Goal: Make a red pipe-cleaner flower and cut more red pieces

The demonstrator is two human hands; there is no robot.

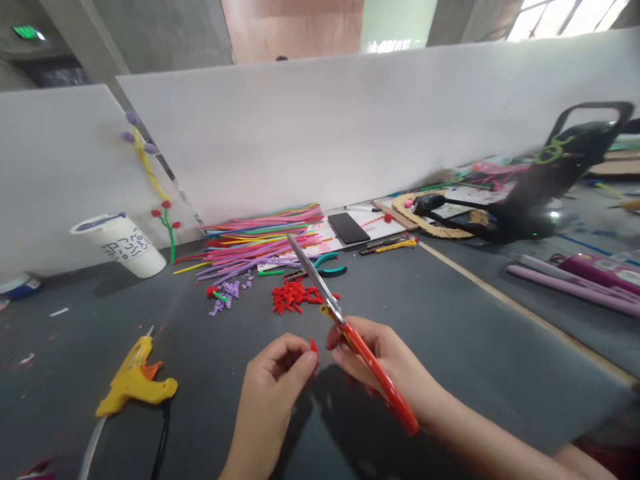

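Observation:
Near the front middle of the table, my left hand pinches a small red piece between thumb and forefinger. Just to its right, my right hand holds scissors with red handles, their metal blades pointing up and away to the left. A small yellowish bit shows beside the scissors' pivot; I cannot make out what it is. Beyond my hands lies a pile of cut red pieces, with cut purple pieces to its left.
Long colored stems lie along the white partition, beside a black phone and teal-handled pliers. A yellow glue gun rests front left, a white cup back left. A black device stands at right.

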